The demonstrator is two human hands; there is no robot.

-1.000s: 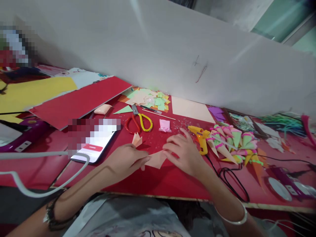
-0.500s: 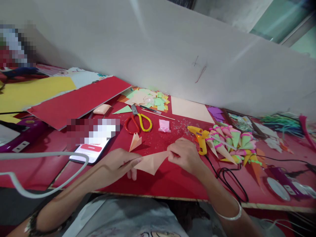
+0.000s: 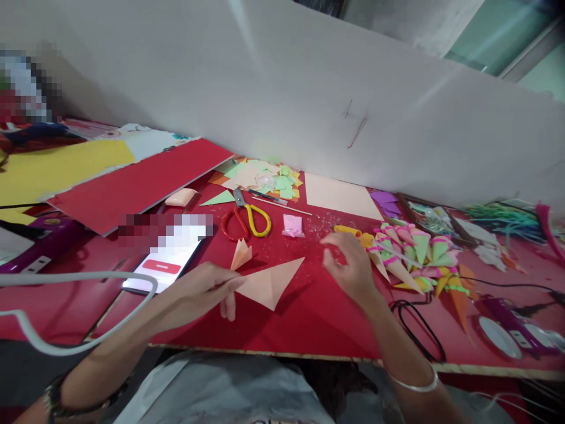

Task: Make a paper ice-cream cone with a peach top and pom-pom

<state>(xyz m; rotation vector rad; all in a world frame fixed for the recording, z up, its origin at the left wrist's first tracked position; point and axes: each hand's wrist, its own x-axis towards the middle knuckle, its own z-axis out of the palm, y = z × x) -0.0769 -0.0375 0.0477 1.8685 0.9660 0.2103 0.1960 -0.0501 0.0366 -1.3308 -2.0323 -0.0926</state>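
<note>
My left hand (image 3: 216,288) pinches one corner of a peach paper triangle (image 3: 270,285), which has a crease down its middle. The paper's far corner points up to the right, free of any grip. To the right of it, my right hand (image 3: 351,262) is held with fingers apart and nothing in them. Behind that hand lies a yellow glue gun (image 3: 366,239), largely hidden by it. A small folded peach paper piece (image 3: 241,254) stands just beyond my left hand. Scissors (image 3: 247,218) with one red and one yellow handle lie farther back.
A phone (image 3: 170,259) lies left of my hands, with a white cable (image 3: 150,294) looping near my left forearm. Several paper cones (image 3: 419,247) are heaped at right. Paper scraps (image 3: 265,176) and a pink packet (image 3: 293,225) lie toward the wall. A black cord (image 3: 419,330) curls near the front edge.
My right hand has let go of the paper triangle's right corner and moved right, its fingers opening, in front of the glue gun. My left hand keeps its pinch.
</note>
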